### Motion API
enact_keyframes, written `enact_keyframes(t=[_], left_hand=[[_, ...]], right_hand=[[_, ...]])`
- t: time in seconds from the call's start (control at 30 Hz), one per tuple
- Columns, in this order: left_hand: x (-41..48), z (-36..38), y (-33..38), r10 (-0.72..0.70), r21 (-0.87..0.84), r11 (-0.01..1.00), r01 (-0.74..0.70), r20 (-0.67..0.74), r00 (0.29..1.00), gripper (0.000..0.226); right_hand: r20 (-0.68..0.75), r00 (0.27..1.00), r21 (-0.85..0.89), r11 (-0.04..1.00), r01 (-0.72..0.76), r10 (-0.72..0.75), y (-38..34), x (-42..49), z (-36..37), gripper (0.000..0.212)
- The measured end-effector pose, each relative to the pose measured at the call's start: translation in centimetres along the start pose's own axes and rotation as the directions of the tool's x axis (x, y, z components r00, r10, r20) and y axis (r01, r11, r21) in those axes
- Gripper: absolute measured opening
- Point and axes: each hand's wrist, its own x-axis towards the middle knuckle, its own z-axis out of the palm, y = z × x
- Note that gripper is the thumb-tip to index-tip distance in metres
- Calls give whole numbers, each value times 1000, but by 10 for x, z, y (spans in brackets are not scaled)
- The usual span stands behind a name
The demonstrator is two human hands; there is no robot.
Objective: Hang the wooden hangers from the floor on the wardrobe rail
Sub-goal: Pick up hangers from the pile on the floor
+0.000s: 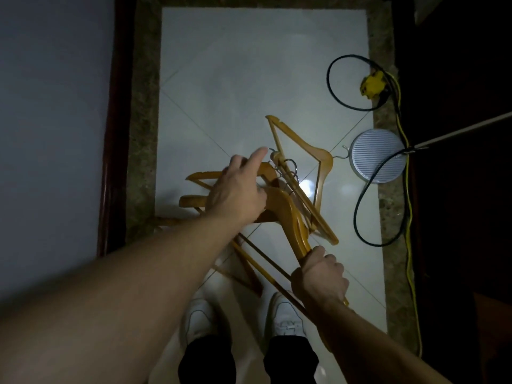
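Several wooden hangers [293,217] form a bundle held above the white tiled floor, their metal hooks [289,169] clustered near the top. My left hand [238,192] grips the bundle near the hooks, index finger stretched out toward them. My right hand [318,275] is closed around the lower ends of the hangers. One more wooden hanger [302,145] lies flat on the floor just beyond the bundle, its hook pointing right. The wardrobe rail is not in view.
A round grey ribbed disc [378,156] lies on the floor at the right with a black cable [360,206] looping around it. A yellow plug block [372,84] and yellow cord [408,217] run along the right edge. My white shoes [285,320] stand below.
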Motion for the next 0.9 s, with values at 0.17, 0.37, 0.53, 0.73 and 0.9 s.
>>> enact_keyframes(t=[0.17, 0.37, 0.53, 0.73, 0.9], left_hand=[[44, 5, 29, 32, 132, 990, -44, 86, 996, 67], [60, 14, 28, 88, 337, 933, -126, 128, 988, 48], [70, 17, 33, 138, 455, 869, -193, 152, 979, 67], [79, 14, 36, 151, 527, 834, -165, 71, 986, 17], [78, 12, 11, 26, 507, 859, -71, 96, 995, 11]], right_hand=[[22, 999, -3, 999, 34, -34, 8, 6, -7, 41], [60, 997, 7, 998, 55, -55, 15, 16, -12, 47], [56, 993, 75, 993, 97, -101, 19, 23, -14, 37], [130, 986, 175, 981, 79, -103, 26, 26, -3, 23], [196, 981, 347, 935, -74, 5, 43, 30, 4, 13]])
